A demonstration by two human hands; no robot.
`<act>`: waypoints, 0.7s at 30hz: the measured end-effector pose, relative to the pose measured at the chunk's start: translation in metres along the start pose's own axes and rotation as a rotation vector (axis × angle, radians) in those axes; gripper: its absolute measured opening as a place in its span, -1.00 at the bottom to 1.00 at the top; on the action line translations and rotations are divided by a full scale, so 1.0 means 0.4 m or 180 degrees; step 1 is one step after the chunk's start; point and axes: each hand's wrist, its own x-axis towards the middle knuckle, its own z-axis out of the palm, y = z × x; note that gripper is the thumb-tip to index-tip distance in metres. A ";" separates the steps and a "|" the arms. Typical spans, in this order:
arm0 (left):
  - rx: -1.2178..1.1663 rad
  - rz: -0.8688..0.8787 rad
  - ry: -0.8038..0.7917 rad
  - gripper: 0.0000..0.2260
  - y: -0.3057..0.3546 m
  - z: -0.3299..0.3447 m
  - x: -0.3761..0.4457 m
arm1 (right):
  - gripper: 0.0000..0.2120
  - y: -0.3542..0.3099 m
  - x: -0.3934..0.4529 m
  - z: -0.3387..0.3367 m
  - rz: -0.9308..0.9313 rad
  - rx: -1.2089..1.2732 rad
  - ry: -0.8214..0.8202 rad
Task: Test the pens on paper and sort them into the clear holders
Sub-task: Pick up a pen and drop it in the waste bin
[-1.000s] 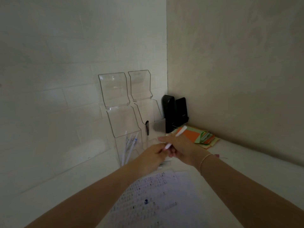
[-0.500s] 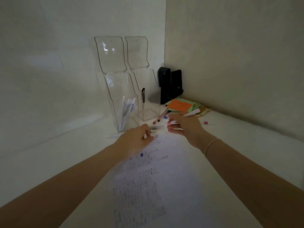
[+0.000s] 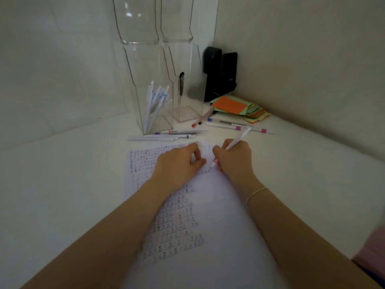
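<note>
My right hand (image 3: 234, 158) grips a white pen (image 3: 239, 138) with a pink band near its tip, and the tip touches the printed paper (image 3: 177, 222). My left hand (image 3: 179, 165) rests on the paper with its fingers curled, and I cannot tell whether it holds anything. Two tall clear holders stand at the back. The left holder (image 3: 150, 67) has several white pens (image 3: 155, 105) in it. The right holder (image 3: 187, 80) has one dark pen (image 3: 181, 84). Several loose pens (image 3: 220, 124) lie on the table between holders and paper.
A black object (image 3: 218, 74) stands in the corner by the right holder. A pile of coloured paper notes (image 3: 235, 107), orange on top, lies in front of it. Walls close the table at the back and right.
The view has tipped down toward the table. Both hands came back from the holders to the paper, and the pen in my right hand now has its tip on the sheet.
</note>
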 end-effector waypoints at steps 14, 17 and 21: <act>0.0131 0.0029 -0.0062 -0.79 -0.005 0.003 0.006 | -0.73 0.017 0.005 0.014 -0.0227 -0.0328 0.0086; 0.0110 0.0021 -0.0089 -0.79 -0.005 0.003 0.007 | -0.79 0.016 0.006 0.014 -0.0215 -0.0330 0.0057; 0.0106 0.0040 -0.0097 -0.79 -0.007 0.004 0.006 | -0.73 0.015 0.005 0.013 -0.0238 -0.0352 0.0076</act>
